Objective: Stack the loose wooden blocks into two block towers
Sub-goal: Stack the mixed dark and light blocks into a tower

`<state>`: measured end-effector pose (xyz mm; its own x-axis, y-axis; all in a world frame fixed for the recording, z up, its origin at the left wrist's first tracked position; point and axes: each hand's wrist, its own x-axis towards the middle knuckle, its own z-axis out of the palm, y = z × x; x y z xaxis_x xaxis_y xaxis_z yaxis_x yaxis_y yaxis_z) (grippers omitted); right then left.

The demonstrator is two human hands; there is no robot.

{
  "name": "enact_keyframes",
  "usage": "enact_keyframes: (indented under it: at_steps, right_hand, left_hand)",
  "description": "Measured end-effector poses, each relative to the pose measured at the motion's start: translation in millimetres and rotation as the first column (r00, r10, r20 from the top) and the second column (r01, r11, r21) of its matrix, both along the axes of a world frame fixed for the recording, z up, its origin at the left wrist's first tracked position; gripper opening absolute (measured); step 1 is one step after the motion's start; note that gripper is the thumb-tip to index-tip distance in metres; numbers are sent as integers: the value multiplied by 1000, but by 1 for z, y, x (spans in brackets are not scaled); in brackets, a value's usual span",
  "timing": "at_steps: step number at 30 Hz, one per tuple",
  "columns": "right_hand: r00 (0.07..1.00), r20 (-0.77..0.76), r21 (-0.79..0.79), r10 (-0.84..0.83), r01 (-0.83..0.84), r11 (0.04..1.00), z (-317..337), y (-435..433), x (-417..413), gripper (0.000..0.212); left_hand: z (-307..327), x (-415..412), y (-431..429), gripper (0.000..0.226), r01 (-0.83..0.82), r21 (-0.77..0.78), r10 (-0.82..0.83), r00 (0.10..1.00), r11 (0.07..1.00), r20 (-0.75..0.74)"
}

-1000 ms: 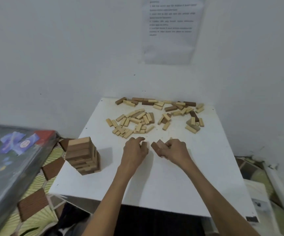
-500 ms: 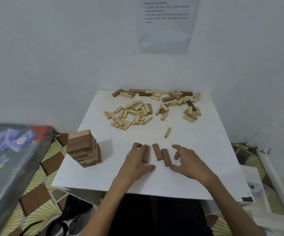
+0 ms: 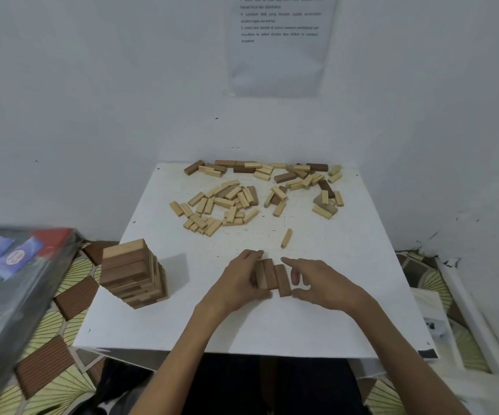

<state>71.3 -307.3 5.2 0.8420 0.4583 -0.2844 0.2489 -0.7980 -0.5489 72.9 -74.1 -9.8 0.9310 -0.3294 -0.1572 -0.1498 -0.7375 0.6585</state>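
Three brown wooden blocks (image 3: 273, 278) lie side by side in a row on the white table (image 3: 350, 265), near its front. My left hand (image 3: 237, 284) cups the row's left side, fingers curled over the far end and thumb at the near end. On the row's right side, my right hand (image 3: 320, 284) has loose, spread fingers, and its fingertips touch the rightmost block. A finished tower (image 3: 133, 274) of brown blocks stands at the table's left edge. The loose block pile (image 3: 236, 202) of light and brown pieces covers the far half.
One light block (image 3: 286, 238) lies alone just beyond my hands. A dark glossy box (image 3: 8, 280) sits left of the table over a patterned floor (image 3: 47, 339). White walls close the corner behind the table, with a printed sheet (image 3: 278, 43) on the far wall.
Both hands pulled the brown blocks toward the front of the table. The blocks lay slightly apart half a second ago and now sit pushed together in a row.
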Motion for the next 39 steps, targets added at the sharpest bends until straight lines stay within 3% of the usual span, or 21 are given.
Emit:
enact_keyframes:
  at_steps: [5,11,17,20,27,31,35,39]
  right_hand:
    - [997,-6,54,79,-79,995,-2,2,8,70]
    - [996,-47,109,78,-73,991,-12,-1,-4,98]
    - [996,65,175,60,-70,982,-18,1,-14,75]
    - [996,78,176,52,-65,982,-23,0,-20,74]
    - [996,87,137,-5,-6,991,-29,2,-29,87]
    - [999,49,92,5,-10,996,-24,1,-30,95]
    - [992,121,52,27,-34,998,-22,-1,-31,91]
    - [976,216,3,24,-25,1000,-27,0,-32,95]
  left_hand:
    - [-7,0,1,85,18,-65,-14,998,998,63]
    - [-10,-13,8,83,80,-90,-73,995,993,75]
    - [-6,-18,7,76,125,-58,-124,992,990,33]
    - [-7,-25,6,76,139,-58,-138,990,989,26]
    - [-9,-34,13,107,119,-58,-120,993,991,-15]
    - [-6,-40,15,120,106,107,-113,991,989,65]
    - [-10,-38,21,110,94,222,-129,981,971,148]
    - [-16,-35,24,92,83,159,-113,974,984,197]
